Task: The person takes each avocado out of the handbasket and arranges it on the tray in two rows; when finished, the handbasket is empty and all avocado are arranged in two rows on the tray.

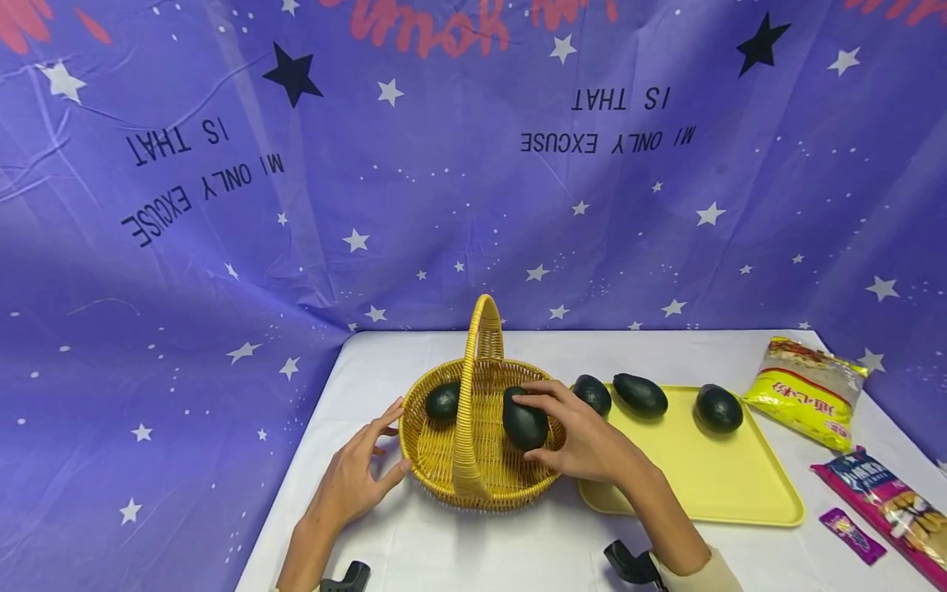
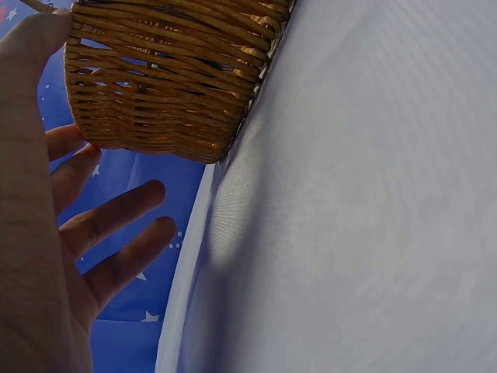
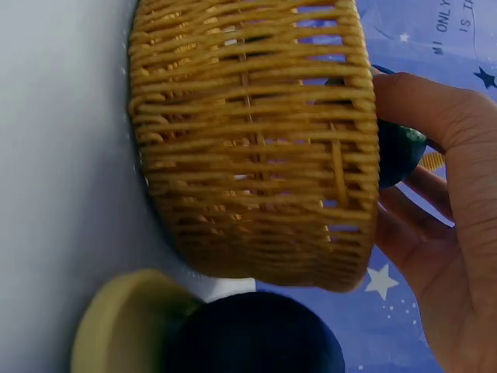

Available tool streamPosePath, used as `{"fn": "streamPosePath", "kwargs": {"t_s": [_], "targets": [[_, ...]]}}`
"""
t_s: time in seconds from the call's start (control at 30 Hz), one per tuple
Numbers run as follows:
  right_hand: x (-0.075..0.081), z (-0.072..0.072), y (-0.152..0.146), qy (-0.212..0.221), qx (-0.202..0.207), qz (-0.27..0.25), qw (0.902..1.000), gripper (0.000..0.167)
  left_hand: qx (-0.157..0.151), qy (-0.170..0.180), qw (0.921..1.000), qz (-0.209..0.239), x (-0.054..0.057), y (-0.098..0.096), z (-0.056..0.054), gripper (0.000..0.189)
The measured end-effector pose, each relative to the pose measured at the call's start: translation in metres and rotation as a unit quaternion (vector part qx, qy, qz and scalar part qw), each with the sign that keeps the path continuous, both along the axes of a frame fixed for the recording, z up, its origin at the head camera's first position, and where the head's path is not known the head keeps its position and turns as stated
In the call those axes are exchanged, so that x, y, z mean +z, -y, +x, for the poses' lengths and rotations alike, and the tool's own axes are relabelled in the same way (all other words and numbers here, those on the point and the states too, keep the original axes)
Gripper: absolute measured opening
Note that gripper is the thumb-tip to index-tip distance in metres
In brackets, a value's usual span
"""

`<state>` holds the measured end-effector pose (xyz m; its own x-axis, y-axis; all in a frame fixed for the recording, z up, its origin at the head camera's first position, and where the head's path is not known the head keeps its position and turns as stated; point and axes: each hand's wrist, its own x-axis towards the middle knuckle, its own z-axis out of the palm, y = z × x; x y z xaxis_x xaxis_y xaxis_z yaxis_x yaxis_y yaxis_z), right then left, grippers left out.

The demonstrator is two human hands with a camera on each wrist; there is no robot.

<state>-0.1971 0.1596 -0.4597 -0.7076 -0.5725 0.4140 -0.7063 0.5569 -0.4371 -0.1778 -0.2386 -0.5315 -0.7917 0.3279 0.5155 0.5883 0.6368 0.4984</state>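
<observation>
A yellow wicker basket [image 1: 436, 456] with a tall arched handle stands on the white table, one dark green avocado [image 1: 443, 402] lying in its left half. My right hand [image 1: 592, 440] grips another avocado [image 1: 524, 423] between thumb and fingers, over the basket's right half. In the right wrist view this avocado [image 3: 400, 155] shows partly above the wicker rim; the basket wall hides the rest. My left hand [image 1: 348, 481] rests at the basket's left side. Seen from the left wrist, its thumb and some fingertips touch the wicker [image 2: 163, 85], while two fingers [image 2: 128, 252] stretch out apart from it.
To the right, a yellow tray [image 1: 688, 481] bears three avocados, the nearest avocado [image 1: 593, 395] close to the basket. Farther right lie a yellow food bag [image 1: 802, 399], a pink-and-blue snack packet [image 1: 888, 510] and a small purple packet [image 1: 851, 534]. A purple starred cloth [image 1: 459, 181] hangs behind.
</observation>
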Motion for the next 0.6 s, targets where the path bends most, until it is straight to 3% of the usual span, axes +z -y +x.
{"fn": "streamPosePath", "kwargs": {"t_s": [0.37, 0.6], "targets": [[0.002, 0.001, -0.014, -0.026, -0.008, -0.012, 0.9996, 0.082, 0.001, -0.014, 0.9999, -0.006, -0.001, 0.001, -0.002, 0.079], [0.001, 0.002, -0.021, -0.030, -0.008, -0.016, 0.9994, 0.084, 0.009, -0.072, 0.9970, -0.027, -0.001, 0.002, -0.004, 0.080]]}}
